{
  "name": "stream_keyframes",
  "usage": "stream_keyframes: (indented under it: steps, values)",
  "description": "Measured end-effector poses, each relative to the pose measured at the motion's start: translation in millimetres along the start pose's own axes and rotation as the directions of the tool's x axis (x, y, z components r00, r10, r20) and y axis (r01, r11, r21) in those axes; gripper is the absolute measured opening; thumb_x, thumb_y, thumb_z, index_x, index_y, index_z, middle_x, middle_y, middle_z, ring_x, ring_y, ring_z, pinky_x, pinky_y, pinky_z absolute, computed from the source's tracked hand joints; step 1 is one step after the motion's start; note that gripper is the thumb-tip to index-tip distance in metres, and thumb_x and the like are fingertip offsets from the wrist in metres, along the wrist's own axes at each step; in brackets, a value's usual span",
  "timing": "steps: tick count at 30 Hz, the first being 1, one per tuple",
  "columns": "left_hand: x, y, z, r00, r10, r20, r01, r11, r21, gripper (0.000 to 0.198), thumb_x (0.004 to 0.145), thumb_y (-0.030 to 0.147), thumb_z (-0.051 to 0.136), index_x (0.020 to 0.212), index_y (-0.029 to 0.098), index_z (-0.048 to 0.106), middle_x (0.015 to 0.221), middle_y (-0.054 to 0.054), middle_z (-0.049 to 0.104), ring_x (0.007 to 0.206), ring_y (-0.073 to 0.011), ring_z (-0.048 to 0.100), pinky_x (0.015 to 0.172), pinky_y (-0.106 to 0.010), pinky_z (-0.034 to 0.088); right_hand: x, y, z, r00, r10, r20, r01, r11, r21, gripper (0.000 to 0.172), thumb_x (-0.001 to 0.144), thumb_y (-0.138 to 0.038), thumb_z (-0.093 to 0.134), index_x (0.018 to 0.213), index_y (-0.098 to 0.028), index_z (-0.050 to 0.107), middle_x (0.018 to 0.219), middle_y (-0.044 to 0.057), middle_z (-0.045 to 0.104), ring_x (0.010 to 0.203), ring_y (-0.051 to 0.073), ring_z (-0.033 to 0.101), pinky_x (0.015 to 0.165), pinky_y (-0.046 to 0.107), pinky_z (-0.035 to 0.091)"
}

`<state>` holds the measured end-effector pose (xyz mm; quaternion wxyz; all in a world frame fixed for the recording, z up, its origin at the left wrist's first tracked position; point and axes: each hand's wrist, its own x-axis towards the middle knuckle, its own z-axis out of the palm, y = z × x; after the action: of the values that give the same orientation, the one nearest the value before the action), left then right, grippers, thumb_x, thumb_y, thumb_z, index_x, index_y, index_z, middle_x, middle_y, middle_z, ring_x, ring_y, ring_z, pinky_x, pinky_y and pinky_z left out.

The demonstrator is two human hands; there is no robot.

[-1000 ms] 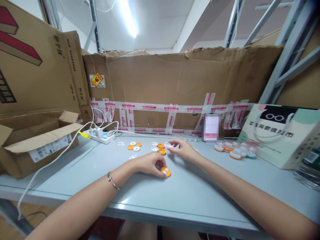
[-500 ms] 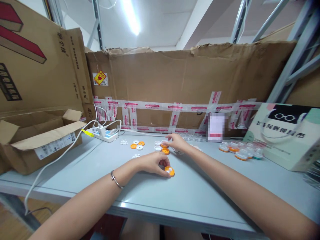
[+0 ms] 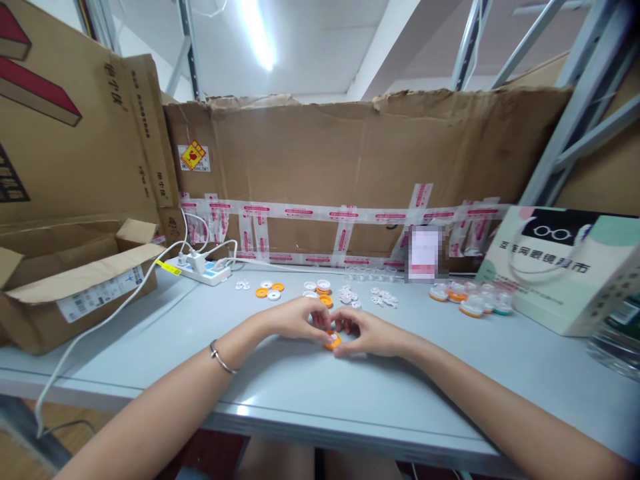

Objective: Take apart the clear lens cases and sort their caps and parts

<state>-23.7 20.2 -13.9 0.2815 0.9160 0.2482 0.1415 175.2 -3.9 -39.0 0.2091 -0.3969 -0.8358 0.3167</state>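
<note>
Head view: the left hand (image 3: 303,319) holds the orange disc (image 3: 332,342) mid-table (image 3: 350,400); the right hand's (image 3: 373,333) grip curls narrowly at its right edge, firm hold unclear. Uneven finger pressure could tip it, spilling the white insert (image 3: 334,339).

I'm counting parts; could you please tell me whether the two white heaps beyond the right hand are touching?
Apart: the head view shows a strip of tabletop between the left heap and right heap.
</note>
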Motion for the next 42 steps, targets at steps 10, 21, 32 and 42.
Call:
stream_keyframes:
  steps: [10,21,32,42]
  values:
    - [3.2,0.5,7.0,0.990,-0.138,0.021,0.138,0.990,0.005,0.023,0.068,0.034,0.064,0.074,0.012,0.063,0.068,-0.001,0.062,0.061,-0.0098,0.053,0.053,-0.017,0.037,4.5,-1.8,13.8,0.988,0.099,-0.122,-0.091,0.993,0.069,0.038,0.048,-0.041,0.076,0.069,-0.016,0.056,0.067,-0.003,0.048,0.061,0.011,0.039,0.054,0.022,0.030]
    - [4.6,12.2,7.8,0.992,-0.123,0.000,0.117,0.945,0.306,0.016,0.064,0.030,0.064,0.062,0.014,0.063,0.054,0.002,0.059,0.050,-0.0083,0.049,0.048,-0.018,0.031,7.5,-3.0,17.4,0.984,0.074,-0.160,-0.069,0.997,0.036,0.036,0.049,-0.042,0.075,0.063,-0.016,0.054,0.063,-0.003,0.049,0.058,0.010,0.040,0.052,0.022,0.030]
    - [3.2,31.5,10.6,0.985,-0.170,-0.041,0.162,0.803,0.573,0.012,0.065,0.026,0.058,0.062,0.015,0.063,0.060,-0.003,0.062,0.054,-0.0135,0.054,0.047,-0.020,0.032,7.7,-2.6,18.5,0.984,0.081,-0.162,-0.077,0.997,0.030,0.029,0.053,-0.036,0.072,0.064,-0.016,0.055,0.060,-0.004,0.048,0.056,0.009,0.039,0.051,0.021,0.030]
    - [-23.8,-2.8,-49.0,0.872,-0.443,-0.207,0.483,0.710,0.513,0.017,0.053,0.006,0.049,0.057,0.014,0.064,0.053,-0.002,0.059,0.048,-0.0100,0.047,0.044,-0.018,0.030,4.2,-3.8,14.6,0.988,0.054,-0.148,-0.056,0.998,-0.013,0.036,0.052,-0.046,0.072,0.067,-0.017,0.056,0.069,-0.001,0.053,0.061,0.011,0.042,0.055,0.022,0.033]
